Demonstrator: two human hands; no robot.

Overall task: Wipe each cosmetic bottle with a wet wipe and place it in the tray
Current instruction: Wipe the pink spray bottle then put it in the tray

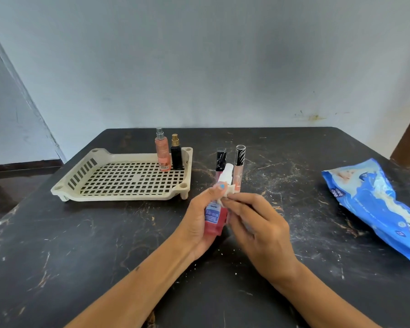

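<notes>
Right hand (pixel 258 223) pinches wipe (pixel 227 194); left hand (pixel 199 221) grips red bottle (pixel 214 218).

We see soft, even daylight, moderately bright. Faint diffuse shadows under tray (pixel 118 176); mild sheen on dark table (pixel 294 233). Wide-angle bending at edges. We find slight softness overall, wall (pixel 199 55) unevenly lit.

Blue wipes pack (pixel 374 204): upside-down "mee mee"; bottle labels illegible.
</notes>
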